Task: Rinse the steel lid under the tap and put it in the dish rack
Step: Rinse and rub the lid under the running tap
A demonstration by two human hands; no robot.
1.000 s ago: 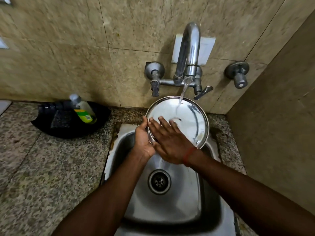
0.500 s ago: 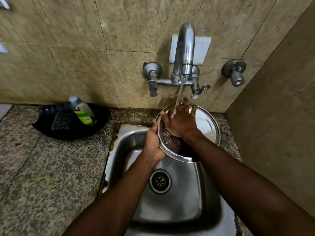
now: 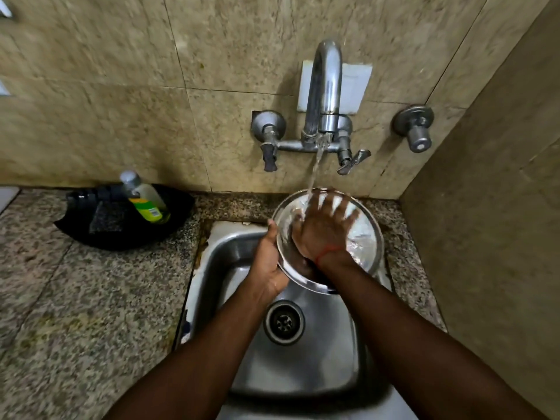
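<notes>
Over the sink, the left hand makes the grip, curled round the left rim of the steel lid, held tilted above the basin's far edge. The right hand lies flat on its face, fingers spread. Beyond, the tap runs onto the lid's upper edge. No dish rack shows; the left hand would likely carry.

One lid, one tap, one bottle
</notes>
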